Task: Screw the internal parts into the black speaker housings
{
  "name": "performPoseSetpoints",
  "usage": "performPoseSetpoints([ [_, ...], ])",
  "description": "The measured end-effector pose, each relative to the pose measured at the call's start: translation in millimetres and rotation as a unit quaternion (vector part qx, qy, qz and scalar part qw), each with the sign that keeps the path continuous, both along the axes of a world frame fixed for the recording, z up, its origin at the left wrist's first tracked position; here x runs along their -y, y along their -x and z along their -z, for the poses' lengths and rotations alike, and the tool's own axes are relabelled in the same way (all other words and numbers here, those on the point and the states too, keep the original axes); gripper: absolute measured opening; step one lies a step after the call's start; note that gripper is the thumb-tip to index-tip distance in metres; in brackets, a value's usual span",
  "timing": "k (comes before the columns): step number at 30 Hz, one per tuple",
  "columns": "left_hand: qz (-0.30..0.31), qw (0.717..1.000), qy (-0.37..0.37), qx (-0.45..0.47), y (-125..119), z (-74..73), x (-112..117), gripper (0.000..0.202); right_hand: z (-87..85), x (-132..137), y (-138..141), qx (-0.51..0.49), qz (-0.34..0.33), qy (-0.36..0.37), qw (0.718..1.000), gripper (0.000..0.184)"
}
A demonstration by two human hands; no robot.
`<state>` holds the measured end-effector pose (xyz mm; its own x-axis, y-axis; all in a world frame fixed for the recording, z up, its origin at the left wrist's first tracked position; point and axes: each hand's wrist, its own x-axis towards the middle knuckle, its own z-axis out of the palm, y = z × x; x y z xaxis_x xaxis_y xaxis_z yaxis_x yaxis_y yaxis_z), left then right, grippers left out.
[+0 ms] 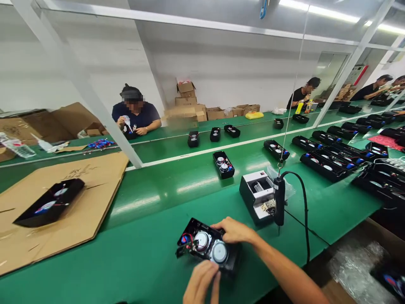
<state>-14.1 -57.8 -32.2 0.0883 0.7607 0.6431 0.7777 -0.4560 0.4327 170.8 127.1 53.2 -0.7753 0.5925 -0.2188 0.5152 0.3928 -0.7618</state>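
Observation:
In front of me a black speaker box [232,262] lies tilted with its open side up. It has two round silver speaker drivers [219,252], and a small circuit board with red wires and a blue part [185,239] sits at its left end. My right hand [236,230] grips the box's far edge, fingers closed over it. At the near edge, beside the closer driver, my left hand [202,280] has its fingers pinched together; what is between them, if anything, is hidden. A black electric screwdriver [279,200] hangs on a wire to the right.
Behind the screwdriver stands a black-and-white screw feeder [257,196]. Another speaker box [223,164] sits on the green bench [142,261]; several more are at right. Cardboard [104,202] bearing one box lies left. A person [136,112] works opposite, others farther right.

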Motion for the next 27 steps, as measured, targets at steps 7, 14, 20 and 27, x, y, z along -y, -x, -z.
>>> performPoseSetpoints([
  [7, -0.034, 0.998, 0.027, 0.045, 32.1, -32.0, -13.6, 0.026, -17.2, -34.2, -21.8, 0.048, -0.078, 0.028, 0.995, 0.068],
  [14, -0.067, 0.988, 0.09, 0.103, 23.9, -18.0, -15.0, 0.016, -21.8, 48.1, -62.4, -0.092, 0.067, -0.156, 0.981, 0.03],
  [20, -0.056, 0.987, 0.089, 0.125, 22.3, -18.4, -13.7, 0.016, 29.1, 123.7, -21.7, -0.165, 0.094, -0.317, 0.929, 0.021],
  [27, 0.008, 0.991, 0.096, 0.09, 36.7, -20.0, -2.6, 0.012, 38.1, 126.0, -10.8, -0.307, 0.145, -0.379, 0.861, 0.019],
])
